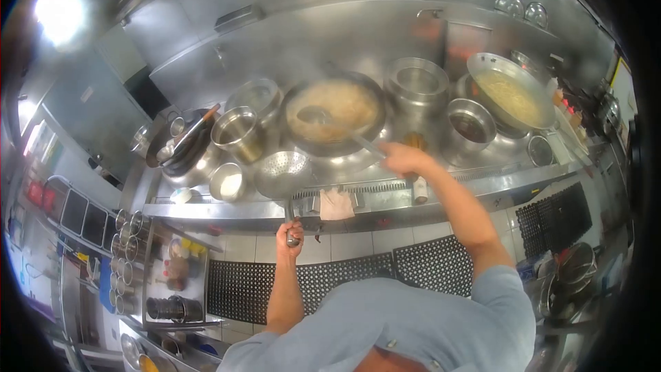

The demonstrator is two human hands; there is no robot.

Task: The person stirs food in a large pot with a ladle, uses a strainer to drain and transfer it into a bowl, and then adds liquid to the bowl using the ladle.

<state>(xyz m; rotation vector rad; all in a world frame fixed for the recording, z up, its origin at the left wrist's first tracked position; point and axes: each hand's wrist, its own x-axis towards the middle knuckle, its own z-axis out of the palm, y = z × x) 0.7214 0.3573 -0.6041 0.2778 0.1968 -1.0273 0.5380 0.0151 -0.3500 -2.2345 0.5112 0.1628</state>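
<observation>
My left hand (288, 238) is closed around the handle of a perforated metal strainer (283, 173), whose round bowl is over the front of the stove. My right hand (406, 160) grips the handle of a ladle (369, 146). The ladle's head dips into a large dark wok (295, 139) of steaming, brownish, bubbling liquid (350, 107). What else is in the liquid, I cannot make out. Just right of the strainer, a pinkish cloth (337, 204) hangs over the counter's front edge.
Metal pots (237, 139) flank the wok, along with a tall round pot (416, 83) and a smaller one (472, 124). A wide tilted pan (513, 96) holds pale yellow food at right. Far left is another wok (180, 155). Perforated black mats (441, 262) cover the floor.
</observation>
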